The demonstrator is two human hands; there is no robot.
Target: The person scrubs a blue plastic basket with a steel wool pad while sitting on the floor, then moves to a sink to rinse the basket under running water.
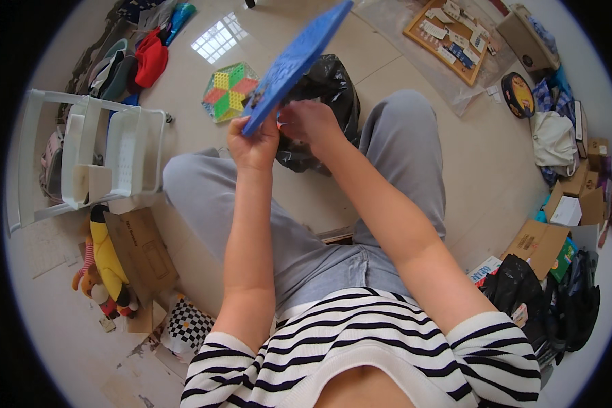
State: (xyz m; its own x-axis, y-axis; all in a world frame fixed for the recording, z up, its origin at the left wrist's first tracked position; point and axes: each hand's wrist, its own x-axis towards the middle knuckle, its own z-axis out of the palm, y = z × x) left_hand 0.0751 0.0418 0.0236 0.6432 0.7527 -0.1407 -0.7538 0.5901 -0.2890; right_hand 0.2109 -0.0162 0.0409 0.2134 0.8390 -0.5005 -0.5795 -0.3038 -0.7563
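Observation:
My left hand [255, 140] grips the lower end of a flat blue board [301, 61], which tilts up and away to the right. Small dark bits show on its face near the low end. Close to that end, on the board's right side, is my right hand [308, 122], slightly blurred, its fingers curled; a small orange-red spot shows at the fingertips, and whether they hold something cannot be told. Behind my right hand a black plastic bag [336, 86] stands on the floor between my knees. Left of the board lies a hexagonal game board [229, 93] with a coloured star.
A white rolling rack [127, 153] stands at the left, with caps [150, 58] beyond it. Below are plush toys [107, 255] and a cardboard box [143, 255]. At the upper right lies a wood-framed board [413, 28] with paper pieces. Boxes and bags line the right wall, with a round tin [518, 96] nearby.

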